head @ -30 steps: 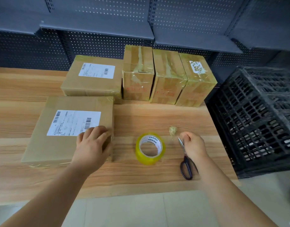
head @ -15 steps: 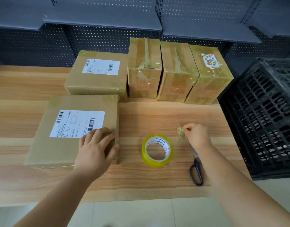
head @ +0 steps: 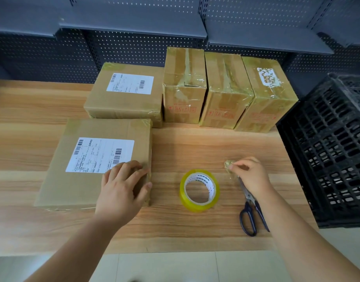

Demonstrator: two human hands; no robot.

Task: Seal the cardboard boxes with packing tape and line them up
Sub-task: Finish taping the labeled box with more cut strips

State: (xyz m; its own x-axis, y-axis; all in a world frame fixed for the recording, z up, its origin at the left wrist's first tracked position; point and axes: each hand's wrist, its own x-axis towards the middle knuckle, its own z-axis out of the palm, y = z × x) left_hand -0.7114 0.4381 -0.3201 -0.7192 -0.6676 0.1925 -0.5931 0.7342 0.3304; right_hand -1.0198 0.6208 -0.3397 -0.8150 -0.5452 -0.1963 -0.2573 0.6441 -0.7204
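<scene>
The flat brown cardboard box with a white shipping label [head: 89,180] lies at the left front of the pale wood-grain table [head: 195,143], its edges showing yellowish tape, so it looks sealed but is not yet in line; its far right corner sits just in front of a second flat labelled cardboard box [head: 124,98], which heads a row along the back with three taller, heavily taped cartons [head: 184,88] [head: 226,92] [head: 266,96] side by side to its right. The left hand [head: 122,192] rests palm-down on the near box's front right corner, fingers spread on the top, thumb against the right side face, gripping nothing; it is plainly the nearer hand. The box lies to that hand's left and ahead, and the only free end of the row is further left along the back, so the likely move is a push away and leftward.

Just right of the box stands the yellow roll of packing tape [head: 197,206], flat on the table between the hands; beyond it the right hand [head: 250,176] pinches a small crumpled wad of tape [head: 228,164] in its fingertips, above the blades of dark-handled scissors [head: 248,200], whose handles point toward the person. A black plastic lattice crate [head: 327,159] flanks the table's right edge; dark perforated metal shelving [head: 134,47] stands behind.
</scene>
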